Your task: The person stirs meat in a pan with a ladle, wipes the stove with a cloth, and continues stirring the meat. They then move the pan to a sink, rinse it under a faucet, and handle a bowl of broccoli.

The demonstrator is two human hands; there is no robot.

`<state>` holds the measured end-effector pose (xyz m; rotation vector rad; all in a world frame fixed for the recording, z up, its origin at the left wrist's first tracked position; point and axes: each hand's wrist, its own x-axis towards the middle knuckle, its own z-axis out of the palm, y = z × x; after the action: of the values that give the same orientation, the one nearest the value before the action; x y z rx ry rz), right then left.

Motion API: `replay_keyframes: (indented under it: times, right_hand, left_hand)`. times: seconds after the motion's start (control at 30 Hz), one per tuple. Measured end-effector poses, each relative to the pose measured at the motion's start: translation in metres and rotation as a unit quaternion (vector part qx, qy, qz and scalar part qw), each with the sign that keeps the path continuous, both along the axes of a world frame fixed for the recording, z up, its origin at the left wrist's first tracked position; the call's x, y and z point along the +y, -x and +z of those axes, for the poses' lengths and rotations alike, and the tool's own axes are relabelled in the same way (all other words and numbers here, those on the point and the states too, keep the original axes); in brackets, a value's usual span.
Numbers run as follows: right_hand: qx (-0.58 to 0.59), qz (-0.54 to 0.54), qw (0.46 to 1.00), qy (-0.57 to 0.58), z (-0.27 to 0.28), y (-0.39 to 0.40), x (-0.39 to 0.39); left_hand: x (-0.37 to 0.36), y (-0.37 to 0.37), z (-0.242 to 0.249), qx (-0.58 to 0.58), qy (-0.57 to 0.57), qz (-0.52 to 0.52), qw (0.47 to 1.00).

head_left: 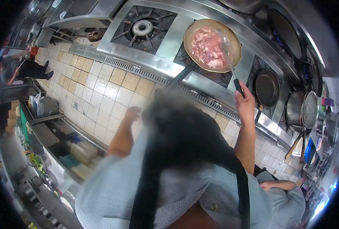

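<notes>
My right hand (245, 98) is wrapped around the black handle of a long metal cooking spoon (230, 63). The spoon's head rests among raw-looking pink meat pieces (207, 45) in a wide frying pan (236, 42) on the stove. The pan's handle points toward my body, and neither hand touches it. At my left side, my left hand (133, 113) hangs over the floor away from the stove. Its fingers look loosely spread, with nothing seen in them, though the hand is slightly blurred.
A bare gas burner (142, 28) lies left of the pan. A smaller dark frying pan (267, 87) and a steel pot (294, 107) stand to the right. One person (282, 194) is close at lower right, another (20, 68) at far left. A counter (55, 133) runs behind me.
</notes>
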<state>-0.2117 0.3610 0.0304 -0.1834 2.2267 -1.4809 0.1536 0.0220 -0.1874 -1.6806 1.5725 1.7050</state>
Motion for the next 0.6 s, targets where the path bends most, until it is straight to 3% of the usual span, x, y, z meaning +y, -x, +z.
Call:
replay_keyframes:
  times: [0.03,0.1,0.13,0.17,0.23,0.3,0.37,0.43,0.47,0.5,0.57,0.6]
  right_hand:
    - [-0.002,0.003,1.000,-0.001,0.006,-0.003,-0.004]
    - [-0.127,-0.024,0.988,0.082,0.022,-0.009,-0.011]
    - [-0.132,-0.019,0.988,0.080,0.027,-0.008,-0.010]
    - [-0.131,-0.010,0.988,0.076,0.030,-0.007,-0.006]
    - [-0.084,0.012,0.996,0.036,0.033,-0.007,0.002]
    - [-0.042,0.040,0.998,-0.001,0.048,-0.008,0.009]
    - [0.007,0.054,0.998,-0.035,0.064,-0.008,0.017]
    - [0.033,0.055,0.998,-0.024,0.078,-0.008,0.025]
    - [0.041,0.058,0.997,-0.023,0.089,-0.009,0.026]
    - [0.050,0.046,0.997,-0.046,0.100,-0.012,0.027]
    - [0.070,0.036,0.995,-0.058,0.111,-0.010,0.036]
    - [0.069,0.038,0.995,-0.060,0.113,-0.010,0.041]
  left_hand:
    - [-0.004,-0.006,-0.014,-0.002,-0.001,0.003,1.000]
    - [-0.013,-0.029,-0.058,0.060,0.082,-0.115,0.988]
    - [0.000,-0.006,-0.006,0.041,0.014,-0.002,0.999]
    - [-0.007,-0.020,-0.033,0.038,0.069,-0.095,0.992]
    - [-0.013,-0.044,-0.070,0.064,0.073,-0.104,0.990]
    - [-0.012,-0.058,-0.074,0.073,0.111,-0.175,0.976]
    - [-0.006,-0.058,-0.062,0.044,0.106,-0.189,0.975]
    - [0.000,-0.035,-0.031,-0.095,0.024,-0.134,0.986]
    - [0.006,-0.043,-0.028,0.023,0.093,-0.174,0.980]
    - [0.008,-0.045,-0.026,0.020,0.091,-0.169,0.981]
    - [0.017,-0.015,0.026,-0.049,-0.060,-0.047,0.996]
    - [0.022,-0.012,0.028,-0.056,-0.073,-0.012,0.996]
